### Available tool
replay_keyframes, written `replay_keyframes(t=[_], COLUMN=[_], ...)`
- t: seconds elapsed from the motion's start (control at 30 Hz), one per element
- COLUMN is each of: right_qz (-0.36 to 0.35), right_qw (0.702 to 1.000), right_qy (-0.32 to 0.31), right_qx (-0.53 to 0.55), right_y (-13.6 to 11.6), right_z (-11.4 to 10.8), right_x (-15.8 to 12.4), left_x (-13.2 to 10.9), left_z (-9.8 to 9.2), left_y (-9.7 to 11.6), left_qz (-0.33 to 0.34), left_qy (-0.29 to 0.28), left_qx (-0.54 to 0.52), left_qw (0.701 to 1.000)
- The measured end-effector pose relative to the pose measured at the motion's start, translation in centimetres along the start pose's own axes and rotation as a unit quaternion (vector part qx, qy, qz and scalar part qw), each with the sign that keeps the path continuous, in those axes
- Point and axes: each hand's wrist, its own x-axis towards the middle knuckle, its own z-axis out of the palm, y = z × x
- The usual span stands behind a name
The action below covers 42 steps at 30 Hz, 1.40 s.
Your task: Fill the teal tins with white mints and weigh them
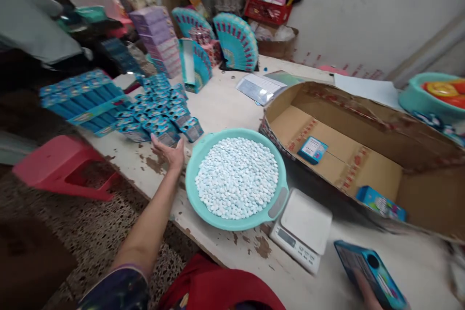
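Observation:
My left hand (172,156) reaches over the table with thumb and fingers spread, holding nothing. It is nearest to a cluster of small blue boxes (165,131) with open tops; whether it touches them I cannot tell. At the lower right, my right hand (365,290) grips a blue candy box (387,276) with a round dark hole in one face. Only part of that hand shows. Between my hands, a turquoise basin (192,189) is filled with small white and pale blue candies (238,179). A white digital scale (307,218) lies just right of the basin.
A cardboard tray (334,152) on the right has two blue boxes inside. Fan-shaped blue displays (238,41) and stacked purple and pink boxes (156,34) stand at the back. A red stool (58,164) is left of the table, and another turquoise basin (416,97) sits far right.

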Motion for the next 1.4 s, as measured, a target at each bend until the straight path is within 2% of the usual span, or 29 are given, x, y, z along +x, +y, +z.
replay_keyframes(t=[0.07, 0.13, 0.2, 0.3, 0.37, 0.47, 0.53, 0.6, 0.67, 0.7, 0.8, 0.83, 0.87, 0.9, 1.0, 1.07, 1.17, 1.23, 1.3, 1.4], right_qz=[0.031, -0.009, -0.052, -0.123, -0.146, -0.091, -0.029, 0.003, 0.027, 0.048, 0.104, 0.108, 0.107, 0.1, 0.041, -0.017, -0.102, -0.161, -0.218, -0.31], right_qw=[0.999, 0.999, 0.991, 0.979, 0.97, 0.962, 0.95, 0.931, 0.904, 0.889, 0.856, 0.852, 0.85, 0.847, 0.833, 0.824, 0.816, 0.819, 0.836, 0.864], right_qy=[-0.005, 0.002, -0.005, -0.046, -0.073, -0.072, -0.06, -0.068, -0.096, -0.109, -0.144, -0.157, -0.174, -0.196, -0.249, -0.261, -0.287, -0.31, -0.308, -0.278], right_qx=[-0.027, 0.046, 0.122, 0.153, 0.178, 0.247, 0.304, 0.36, 0.415, 0.441, 0.486, 0.487, 0.486, 0.484, 0.491, 0.502, 0.491, 0.456, 0.398, 0.283], right_y=[-0.9, -2.4, -4.3, -6.6, -7.4, -7.4, -7.0, -6.8, -7.0, -7.3, -8.7, -9.3, -10.0, -10.8, -13.8, -16.2, -20.2, -22.5, -24.2, -25.5], right_z=[-0.6, -1.0, -1.1, -1.0, -1.1, -1.6, -1.9, -2.0, -1.9, -1.8, -0.9, -0.5, -0.1, 0.3, 1.3, 2.0, 3.4, 4.7, 6.0, 7.4], right_x=[-0.5, -1.3, -2.1, -3.2, -4.1, -5.0, -5.2, -5.1, -4.9, -4.9, -5.2, -5.4, -5.6, -5.9, -6.7, -7.2, -7.8, -8.2, -8.3, -8.1], left_x=[-0.8, -0.4, 0.9, 2.6, 3.1, 3.0, 2.6, 1.5, -0.5, -1.8, -6.4, -7.8, -9.1, -10.2, -12.5, -13.8, -15.3, -15.7, -15.7, -15.0], left_z=[-0.3, 0.0, 1.2, 3.0, 3.2, 2.0, 0.2, -2.0, -4.3, -5.4, -7.7, -8.0, -8.1, -8.1, -7.1, -6.0, -4.4, -3.6, -3.2, -3.6], left_y=[1.0, 1.7, 2.0, 2.2, 2.4, 3.3, 4.3, 5.5, 6.7, 7.2, 8.0, 8.2, 8.4, 8.6, 10.2, 11.7, 13.6, 14.3, 14.5, 14.6], left_qz=[0.102, 0.152, 0.201, 0.246, 0.248, 0.234, 0.246, 0.254, 0.234, 0.224, 0.167, 0.14, 0.114, 0.09, 0.002, -0.073, -0.148, -0.19, -0.229, -0.29], left_qy=[-0.033, -0.065, -0.108, -0.118, -0.113, -0.124, -0.121, -0.111, -0.143, -0.19, -0.415, -0.469, -0.5, -0.509, -0.478, -0.464, -0.453, -0.444, -0.445, -0.456], left_qx=[0.008, 0.023, 0.027, 0.009, 0.004, -0.003, -0.028, -0.078, -0.148, -0.178, -0.155, -0.12, -0.082, -0.049, -0.022, -0.065, -0.179, -0.249, -0.308, -0.427], left_qw=[0.994, 0.986, 0.973, 0.962, 0.962, 0.964, 0.961, 0.958, 0.95, 0.939, 0.881, 0.864, 0.854, 0.855, 0.878, 0.88, 0.861, 0.84, 0.809, 0.724])
